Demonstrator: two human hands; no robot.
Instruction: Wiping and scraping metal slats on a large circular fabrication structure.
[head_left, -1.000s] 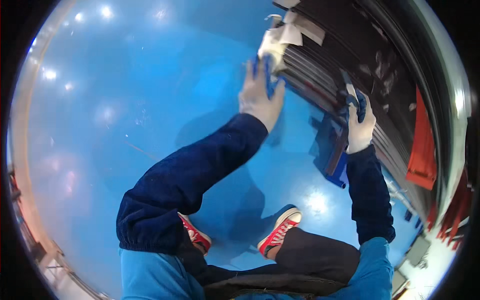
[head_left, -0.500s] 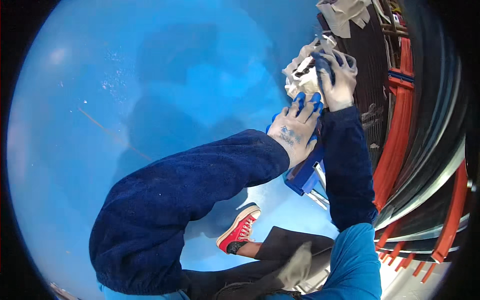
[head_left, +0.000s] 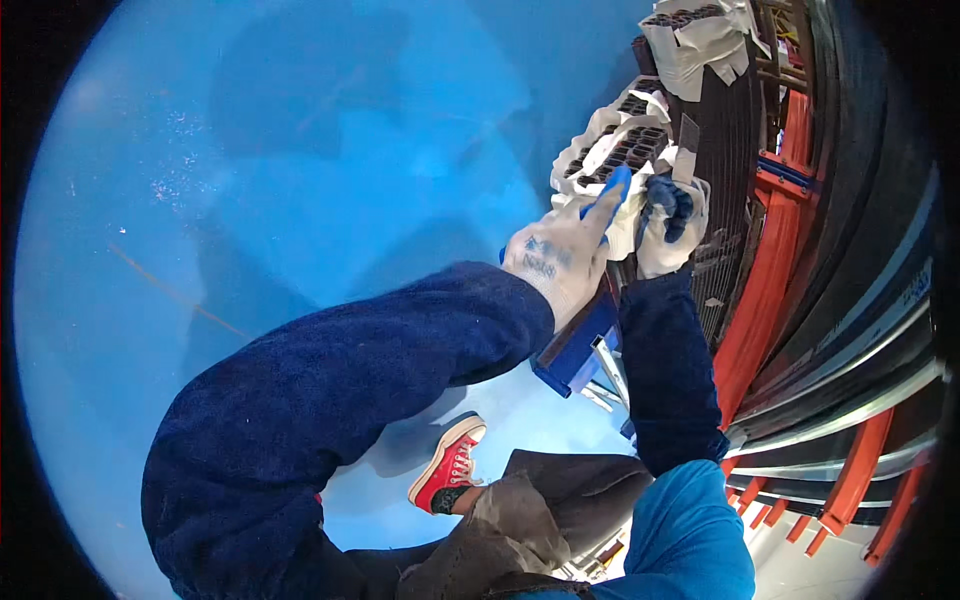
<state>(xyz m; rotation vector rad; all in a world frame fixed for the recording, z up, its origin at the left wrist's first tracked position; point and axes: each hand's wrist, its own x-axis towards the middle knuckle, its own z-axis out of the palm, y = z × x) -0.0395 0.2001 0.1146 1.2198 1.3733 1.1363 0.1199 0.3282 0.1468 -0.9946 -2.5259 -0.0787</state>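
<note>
A glossy blue floor (head_left: 250, 200) is filling the left and centre of this downward fisheye view. Rising from the lower left, a dark blue fleece sleeve (head_left: 330, 400) is reaching up and to the right, ending in the left hand (head_left: 560, 260) in a white knit glove with blue-coated fingertips. Its fingers (head_left: 612, 190) are stretching out together, pressing flat against a dark ridged bundle wrapped in white cloth strips (head_left: 620, 150), which is sitting just above and to the right of the glove. Below the hands, a blue rectangular block (head_left: 575, 345) is showing, and lower still a red canvas shoe (head_left: 450, 465) is standing on the floor. Just to the right, the right hand (head_left: 668, 220), in a matching glove, is curling its fingers closed on the bundle's near edge. The bundle's long axis is running away from the person, up and to the right, toward a second wrapped dark bundle (head_left: 700, 45). Both hands are touching it; the left is lying further along it. At the far right, curved orange and black rack rails (head_left: 800, 260) are sweeping down the picture.
</note>
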